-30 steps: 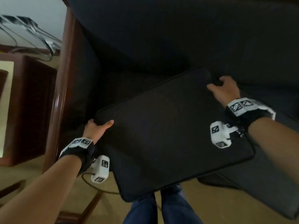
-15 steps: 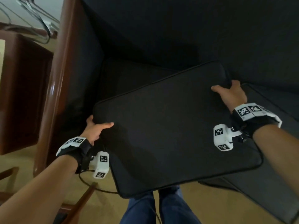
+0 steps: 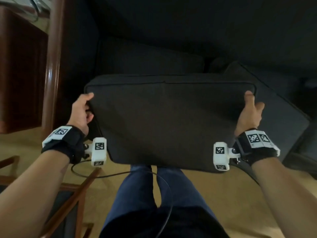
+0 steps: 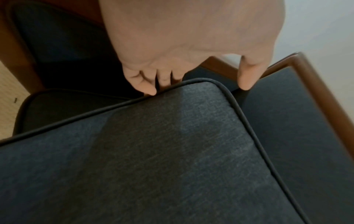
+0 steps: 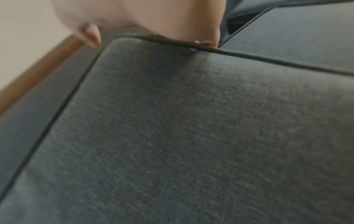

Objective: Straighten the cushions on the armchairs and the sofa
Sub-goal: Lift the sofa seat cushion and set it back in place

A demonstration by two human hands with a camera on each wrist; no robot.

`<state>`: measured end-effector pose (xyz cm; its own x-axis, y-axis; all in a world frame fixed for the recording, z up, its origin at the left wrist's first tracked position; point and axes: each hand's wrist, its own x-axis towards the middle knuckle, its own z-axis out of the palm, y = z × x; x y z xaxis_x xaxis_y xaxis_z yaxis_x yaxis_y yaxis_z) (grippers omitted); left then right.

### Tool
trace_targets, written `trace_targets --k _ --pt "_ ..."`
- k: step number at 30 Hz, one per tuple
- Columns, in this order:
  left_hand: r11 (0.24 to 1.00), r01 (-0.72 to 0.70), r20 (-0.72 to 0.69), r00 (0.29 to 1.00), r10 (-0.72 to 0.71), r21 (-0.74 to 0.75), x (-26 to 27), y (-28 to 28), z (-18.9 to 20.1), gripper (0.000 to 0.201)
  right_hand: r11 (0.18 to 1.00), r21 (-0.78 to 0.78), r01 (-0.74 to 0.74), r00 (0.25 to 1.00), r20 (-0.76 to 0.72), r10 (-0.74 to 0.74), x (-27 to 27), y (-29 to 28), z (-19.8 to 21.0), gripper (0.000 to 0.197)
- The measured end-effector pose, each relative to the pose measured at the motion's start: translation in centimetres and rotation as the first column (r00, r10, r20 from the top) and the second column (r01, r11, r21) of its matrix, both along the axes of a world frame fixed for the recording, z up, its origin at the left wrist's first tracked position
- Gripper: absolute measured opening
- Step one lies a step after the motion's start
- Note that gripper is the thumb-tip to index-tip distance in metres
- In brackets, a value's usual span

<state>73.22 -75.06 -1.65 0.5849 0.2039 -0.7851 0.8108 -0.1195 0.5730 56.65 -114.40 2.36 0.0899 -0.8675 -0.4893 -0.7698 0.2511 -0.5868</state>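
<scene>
A dark grey seat cushion with piped edges is held flat and level over the front of a dark sofa seat. My left hand grips its left edge near the far corner, thumb on top and fingers curled under the piping. My right hand grips the right edge, thumb lying along the top. In the right wrist view the cushion fills the frame below the hand. A second dark cushion lies askew to the right, partly under the held one.
A polished wooden armrest rises at the left of the sofa, with a dark wooden cabinet beyond it. A wooden frame stands on the tan floor at lower left. My legs in blue trousers are below the cushion.
The cushion has turned from a slanted position to square with the sofa front. Both hands shifted their grips to the two side edges, and the view moved closer.
</scene>
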Motion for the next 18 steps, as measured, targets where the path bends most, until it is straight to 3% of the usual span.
trace_targets --k 3,6,12,15,18 --pt "1.0 -0.002 0.04 0.999 0.002 -0.013 -0.9 0.0 3.2 0.024 0.997 -0.05 0.055 0.997 0.051 -0.052 -2.2 0.6 2.8 0.059" --pt "0.998 0.007 0.099 0.995 -0.001 -0.061 -2.0 0.4 6.5 0.033 0.992 -0.092 0.085 0.995 0.068 -0.079 -3.8 0.7 5.7 0.065" --pt "0.996 0.009 0.234 0.972 0.013 -0.092 -2.2 -0.3 13.2 0.022 0.977 -0.131 0.171 0.973 0.177 -0.147 -6.2 0.7 10.5 0.059" --pt "0.99 0.052 0.272 0.962 -0.015 -0.131 -1.5 -0.1 16.0 0.045 0.966 -0.136 0.218 0.948 0.266 -0.177 -6.4 0.9 12.5 0.042" --pt "0.992 0.053 0.321 0.947 -0.013 -0.115 -1.2 -0.2 17.6 0.042 0.968 -0.144 0.207 0.931 0.331 -0.15 -5.9 0.6 13.4 0.032"
